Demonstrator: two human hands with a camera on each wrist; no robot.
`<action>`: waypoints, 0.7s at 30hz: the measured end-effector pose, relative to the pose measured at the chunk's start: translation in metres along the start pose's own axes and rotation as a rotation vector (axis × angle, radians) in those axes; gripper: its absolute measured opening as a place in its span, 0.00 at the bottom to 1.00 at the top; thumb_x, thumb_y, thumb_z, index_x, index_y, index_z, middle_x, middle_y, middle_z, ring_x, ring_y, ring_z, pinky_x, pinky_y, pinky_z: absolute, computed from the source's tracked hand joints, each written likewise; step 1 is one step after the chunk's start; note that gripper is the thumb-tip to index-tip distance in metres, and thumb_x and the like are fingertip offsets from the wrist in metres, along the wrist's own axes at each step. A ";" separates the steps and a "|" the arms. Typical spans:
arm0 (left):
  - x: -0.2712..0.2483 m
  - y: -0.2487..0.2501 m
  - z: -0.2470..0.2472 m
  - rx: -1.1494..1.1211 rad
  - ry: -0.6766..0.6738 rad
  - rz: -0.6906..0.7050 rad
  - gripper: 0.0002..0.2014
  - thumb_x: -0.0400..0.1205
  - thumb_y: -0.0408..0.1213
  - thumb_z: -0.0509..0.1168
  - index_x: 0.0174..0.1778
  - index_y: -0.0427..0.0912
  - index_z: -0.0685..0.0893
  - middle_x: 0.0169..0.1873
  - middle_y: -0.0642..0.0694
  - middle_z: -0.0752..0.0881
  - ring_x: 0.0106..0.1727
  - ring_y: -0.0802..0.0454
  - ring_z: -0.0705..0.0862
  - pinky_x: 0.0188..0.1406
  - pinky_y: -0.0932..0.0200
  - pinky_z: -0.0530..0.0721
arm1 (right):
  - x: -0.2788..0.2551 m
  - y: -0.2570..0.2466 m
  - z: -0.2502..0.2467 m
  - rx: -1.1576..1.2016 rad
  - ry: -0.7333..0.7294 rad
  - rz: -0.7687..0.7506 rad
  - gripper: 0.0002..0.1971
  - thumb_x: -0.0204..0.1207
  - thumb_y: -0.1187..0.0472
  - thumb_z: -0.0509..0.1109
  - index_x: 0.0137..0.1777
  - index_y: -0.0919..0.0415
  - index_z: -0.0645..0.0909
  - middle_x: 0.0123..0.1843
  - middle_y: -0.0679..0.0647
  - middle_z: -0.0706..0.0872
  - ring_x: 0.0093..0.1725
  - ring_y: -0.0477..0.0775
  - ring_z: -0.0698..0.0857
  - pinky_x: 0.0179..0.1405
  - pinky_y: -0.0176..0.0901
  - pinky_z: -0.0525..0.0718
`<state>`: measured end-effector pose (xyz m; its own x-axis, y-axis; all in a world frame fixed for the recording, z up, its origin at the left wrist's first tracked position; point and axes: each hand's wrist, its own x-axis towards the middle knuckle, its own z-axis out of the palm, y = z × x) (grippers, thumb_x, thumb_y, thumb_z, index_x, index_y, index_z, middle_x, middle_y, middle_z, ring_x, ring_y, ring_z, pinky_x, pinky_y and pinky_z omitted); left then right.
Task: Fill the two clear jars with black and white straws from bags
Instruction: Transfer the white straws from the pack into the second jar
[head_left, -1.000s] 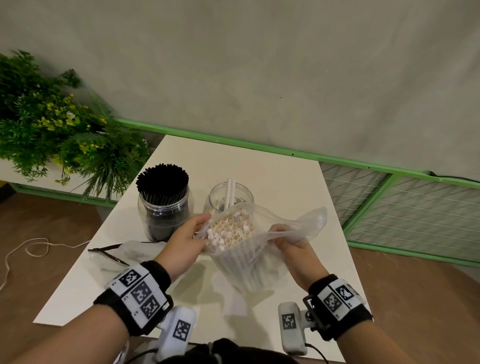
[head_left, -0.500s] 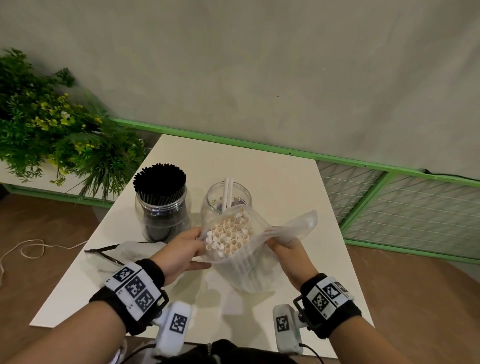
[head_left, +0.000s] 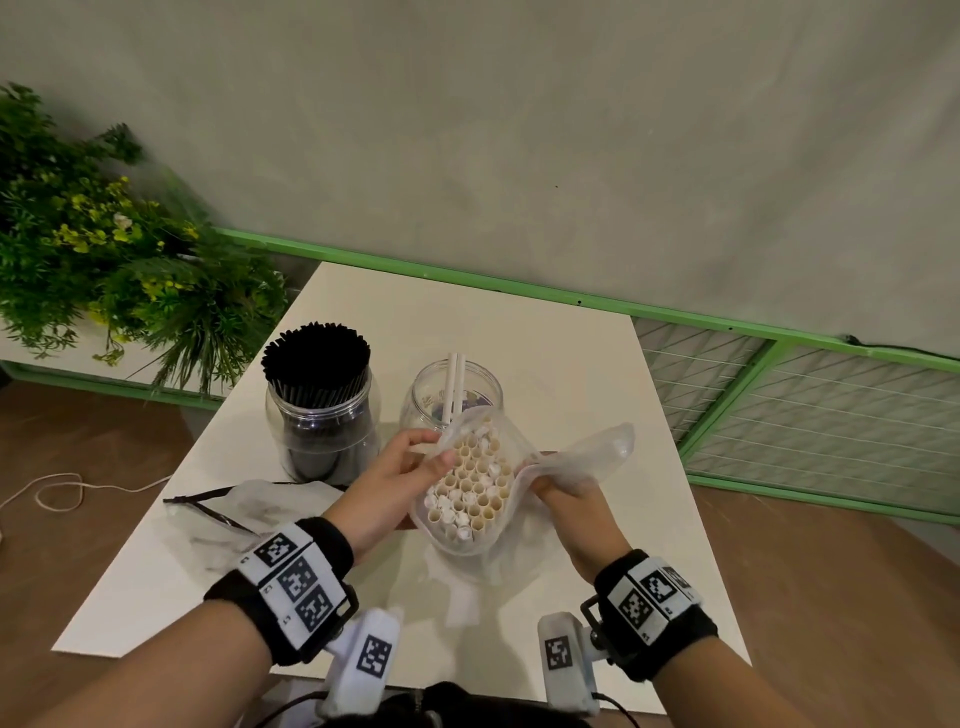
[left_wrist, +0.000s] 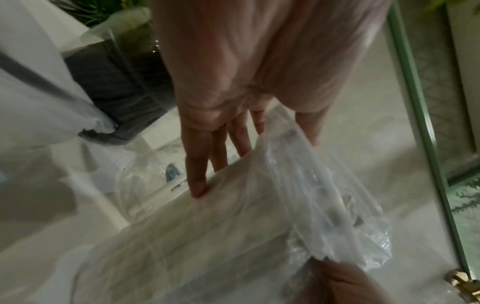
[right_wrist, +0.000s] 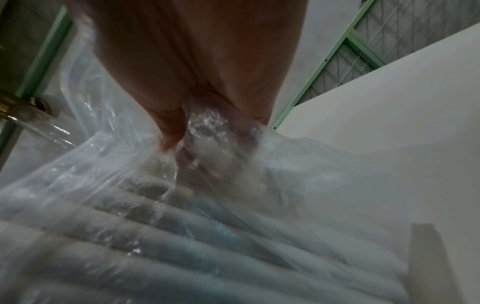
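Observation:
A clear bag of white straws (head_left: 467, 493) is held over the table, its open mouth turned up toward me. My left hand (head_left: 428, 449) pinches the bag's left rim, thumb over the edge; in the left wrist view its fingers (left_wrist: 197, 164) lie along the bag (left_wrist: 207, 236). My right hand (head_left: 550, 483) grips bunched film on the right side; the right wrist view shows the hand (right_wrist: 179, 131) closed on the bag's plastic (right_wrist: 130, 205). Behind stand a clear jar packed with black straws (head_left: 319, 410) and a clear jar (head_left: 457, 400) holding two white straws.
An emptied plastic bag (head_left: 244, 512) lies flat on the white table (head_left: 571, 395) at the left, in front of the black-straw jar. A green plant (head_left: 104, 249) stands off the table's left side. A green-framed mesh fence (head_left: 805, 405) runs along the right.
The bag's mouth has turned up toward me and drawn narrower. My left hand moved from the bag's lower side up to its rim. My right hand shifted slightly left with the film.

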<state>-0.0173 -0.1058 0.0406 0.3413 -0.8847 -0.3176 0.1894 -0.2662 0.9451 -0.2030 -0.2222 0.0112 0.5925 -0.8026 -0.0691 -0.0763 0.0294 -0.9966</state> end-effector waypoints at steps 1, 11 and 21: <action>0.001 0.001 0.000 0.014 -0.007 0.006 0.17 0.79 0.51 0.66 0.63 0.53 0.79 0.55 0.46 0.89 0.52 0.49 0.90 0.47 0.50 0.87 | 0.000 -0.001 0.001 -0.003 -0.011 -0.009 0.11 0.80 0.75 0.60 0.47 0.69 0.85 0.48 0.58 0.90 0.55 0.56 0.88 0.62 0.55 0.83; 0.015 0.004 -0.002 -0.120 -0.056 -0.227 0.20 0.87 0.49 0.53 0.61 0.39 0.83 0.51 0.40 0.91 0.55 0.39 0.89 0.64 0.38 0.81 | 0.004 -0.009 0.006 0.051 -0.109 0.022 0.11 0.81 0.74 0.62 0.51 0.67 0.86 0.52 0.62 0.90 0.57 0.61 0.88 0.60 0.52 0.85; 0.020 0.010 0.002 -0.098 -0.163 -0.266 0.20 0.86 0.53 0.55 0.62 0.43 0.83 0.54 0.40 0.90 0.57 0.42 0.88 0.66 0.40 0.80 | 0.010 -0.007 0.006 0.013 -0.109 0.059 0.10 0.81 0.72 0.63 0.52 0.69 0.87 0.52 0.62 0.91 0.57 0.60 0.88 0.61 0.53 0.85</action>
<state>-0.0102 -0.1268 0.0438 0.1179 -0.8410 -0.5281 0.3428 -0.4646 0.8164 -0.1920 -0.2271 0.0169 0.6713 -0.7295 -0.1311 -0.1035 0.0829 -0.9912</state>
